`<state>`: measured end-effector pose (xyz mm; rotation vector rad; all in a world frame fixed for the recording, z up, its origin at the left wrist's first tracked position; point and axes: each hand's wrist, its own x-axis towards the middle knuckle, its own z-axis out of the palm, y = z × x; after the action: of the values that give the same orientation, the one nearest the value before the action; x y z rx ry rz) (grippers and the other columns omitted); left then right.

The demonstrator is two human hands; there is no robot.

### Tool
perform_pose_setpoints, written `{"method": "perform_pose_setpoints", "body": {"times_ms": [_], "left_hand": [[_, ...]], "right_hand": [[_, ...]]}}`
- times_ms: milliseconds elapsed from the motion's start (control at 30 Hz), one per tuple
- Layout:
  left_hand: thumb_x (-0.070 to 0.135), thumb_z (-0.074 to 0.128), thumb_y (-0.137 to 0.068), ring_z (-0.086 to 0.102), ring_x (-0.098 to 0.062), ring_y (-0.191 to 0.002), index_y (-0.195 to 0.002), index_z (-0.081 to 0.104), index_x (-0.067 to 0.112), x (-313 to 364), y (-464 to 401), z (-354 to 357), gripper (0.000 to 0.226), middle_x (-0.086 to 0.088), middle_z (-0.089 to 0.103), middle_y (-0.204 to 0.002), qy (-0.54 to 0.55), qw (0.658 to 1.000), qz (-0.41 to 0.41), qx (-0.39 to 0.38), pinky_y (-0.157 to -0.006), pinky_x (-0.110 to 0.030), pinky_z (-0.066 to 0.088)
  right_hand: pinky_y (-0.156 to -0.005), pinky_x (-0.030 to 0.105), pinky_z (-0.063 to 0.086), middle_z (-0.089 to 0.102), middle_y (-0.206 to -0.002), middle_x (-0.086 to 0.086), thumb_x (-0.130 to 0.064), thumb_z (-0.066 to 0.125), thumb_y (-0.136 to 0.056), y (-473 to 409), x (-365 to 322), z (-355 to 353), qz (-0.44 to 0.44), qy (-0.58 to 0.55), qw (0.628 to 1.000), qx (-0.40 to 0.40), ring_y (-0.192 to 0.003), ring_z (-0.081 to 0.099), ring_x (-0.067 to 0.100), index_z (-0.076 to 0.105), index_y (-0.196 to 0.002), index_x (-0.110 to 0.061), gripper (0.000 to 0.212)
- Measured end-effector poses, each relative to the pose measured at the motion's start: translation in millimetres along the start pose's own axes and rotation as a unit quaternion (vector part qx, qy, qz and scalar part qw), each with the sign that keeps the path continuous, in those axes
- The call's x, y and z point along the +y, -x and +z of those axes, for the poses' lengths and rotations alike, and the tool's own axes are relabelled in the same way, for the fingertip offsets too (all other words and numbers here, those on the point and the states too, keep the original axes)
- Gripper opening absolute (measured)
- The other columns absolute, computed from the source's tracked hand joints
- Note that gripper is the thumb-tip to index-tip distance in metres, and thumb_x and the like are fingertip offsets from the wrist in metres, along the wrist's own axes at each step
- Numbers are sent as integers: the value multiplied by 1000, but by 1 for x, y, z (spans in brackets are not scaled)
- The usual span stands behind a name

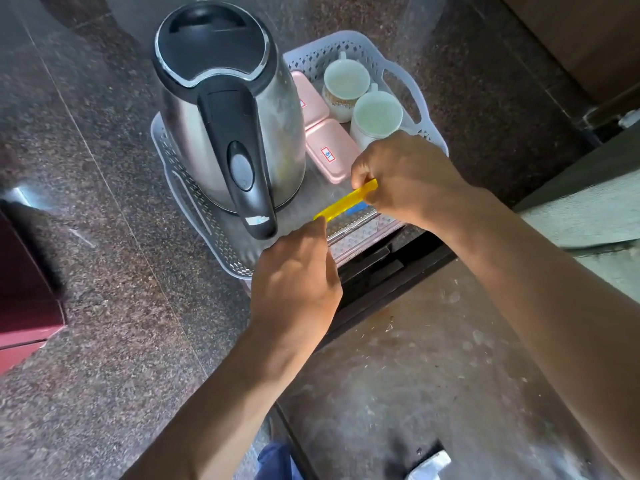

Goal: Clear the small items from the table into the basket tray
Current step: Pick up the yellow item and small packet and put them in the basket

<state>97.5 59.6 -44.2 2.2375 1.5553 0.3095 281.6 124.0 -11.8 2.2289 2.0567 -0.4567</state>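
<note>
- Speckled brown stone flooring fills the left side, polished and crossed by thin joint lines; a dusty, scuffed brown table top with a dark edge takes the lower right.
- Sitting at the table's far corner, with much of it seen over the flooring, is the basket tray, pale translucent plastic with rounded corners, a perforated diamond-pattern wall and cut-out handles.
- A yellow comb, a slim flat strip of bright plastic, is held level above the tray's near edge; something small and blue shows just beneath it, too blurred to identify.
- The left hand pinches the comb's nearer end between its fingertips, knuckles up.
- The right hand grips the farther end, fingers curled around it.
- An electric kettle stands upright in the tray's left part: brushed steel body, glossy black lid and a thick black handle with an oval switch.
- Two pink boxes, matte with rounded corners and small red-bordered labels, lie side by side just right of the kettle.
- Two white cups, glazed, sit upright in the tray's far right corner, touching; one carries a patterned band.
- A dark red cabinet shows at the left border.
</note>
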Motion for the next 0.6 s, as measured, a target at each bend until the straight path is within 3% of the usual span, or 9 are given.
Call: {"method": "perform_pose_setpoints", "body": {"times_ms": [167, 333, 500, 600], "left_hand": [[-3, 74, -87, 77, -49, -84, -114, 81, 5, -12, 0, -5, 29, -23, 81, -91, 29, 999, -19, -10, -75, -55, 64], [-11, 85, -72, 77, -45, -67, -104, 84, 4, -14, 2, -4, 36, -19, 80, -78, 27, 999, 14, 18, -58, -51, 65], [-10, 89, -65, 75, -42, -59, -99, 84, 6, -14, 3, -3, 38, -16, 79, -72, 11, 999, 34, 36, -53, -48, 63], [-3, 79, -80, 78, -43, -74, -110, 84, 9, -13, 2, -1, 32, -16, 83, -85, 51, 998, 14, 22, -67, -49, 66]], "right_hand": [[-88, 37, 57, 75, -112, -1, -6, 74, -83, -6, -7, 12, -2, -12, 1000, -14, -107, 69, 28, 80, -102, -29, 31], [-81, 34, 52, 74, -105, 5, -7, 79, -79, -13, -12, 18, -7, -4, 1000, -22, -106, 68, 30, 81, -96, -27, 26], [-83, 38, 54, 71, -110, 9, -9, 81, -79, -16, -19, 21, -1, 27, 1000, -12, -104, 69, 33, 80, -106, -26, 32], [-79, 37, 51, 71, -114, 9, -9, 80, -80, -14, -18, 22, -2, 25, 1000, -16, -103, 69, 33, 77, -112, -25, 36]]}}
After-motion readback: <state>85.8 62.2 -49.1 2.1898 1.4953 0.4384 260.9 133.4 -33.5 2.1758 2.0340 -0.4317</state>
